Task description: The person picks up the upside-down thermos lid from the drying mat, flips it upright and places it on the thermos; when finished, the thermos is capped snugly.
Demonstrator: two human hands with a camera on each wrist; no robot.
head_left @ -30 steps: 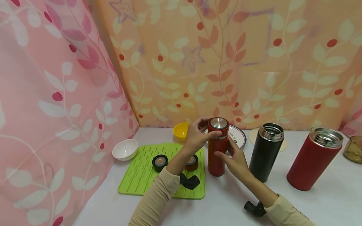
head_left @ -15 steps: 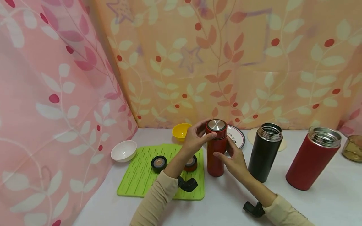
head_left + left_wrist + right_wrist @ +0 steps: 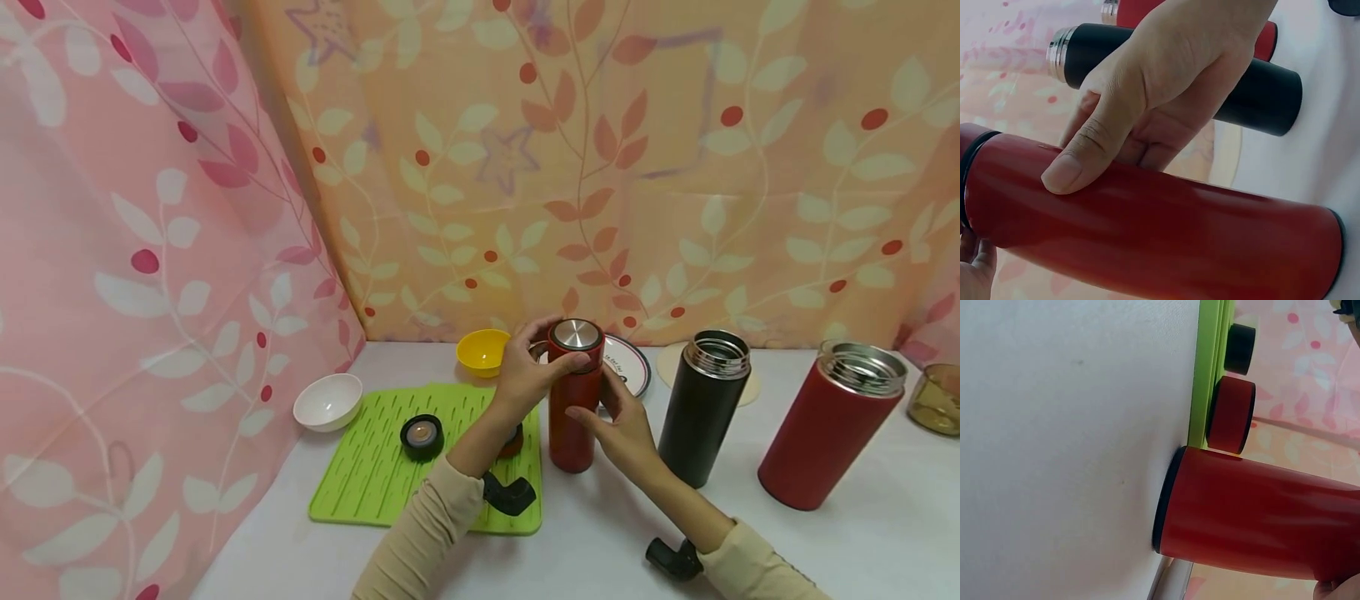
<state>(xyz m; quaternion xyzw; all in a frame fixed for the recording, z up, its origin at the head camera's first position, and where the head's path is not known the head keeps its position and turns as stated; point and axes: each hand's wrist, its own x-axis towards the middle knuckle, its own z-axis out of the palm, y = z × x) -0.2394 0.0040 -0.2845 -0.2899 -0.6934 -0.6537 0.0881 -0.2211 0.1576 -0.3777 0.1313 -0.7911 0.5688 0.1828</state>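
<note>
A slim red thermos flask [image 3: 572,429] stands upright on the white table, its red lid with a silver top [image 3: 577,333] in place. Around that lid curl the thumb and fingers of my left hand [image 3: 522,375]. My right hand [image 3: 626,429] grips the flask's body from the right, thumb across the front. In the left wrist view the right hand's thumb [image 3: 1079,156] lies on the red body [image 3: 1147,231], and only a few left fingers show at the lower left. The right wrist view shows the flask's base [image 3: 1169,500] touching the table.
A black lid [image 3: 422,437] and a partly hidden red lid [image 3: 513,442] lie on a green mat [image 3: 360,475]. Right of me stand an open black flask [image 3: 705,408] and a wide open red flask [image 3: 831,429]. Behind are a white bowl [image 3: 328,402], yellow bowl [image 3: 482,352] and plate [image 3: 630,362].
My left wrist has turned and shifted slightly right, covering more of the red lid on the mat. The right hand and the flask stay in about the same place.
</note>
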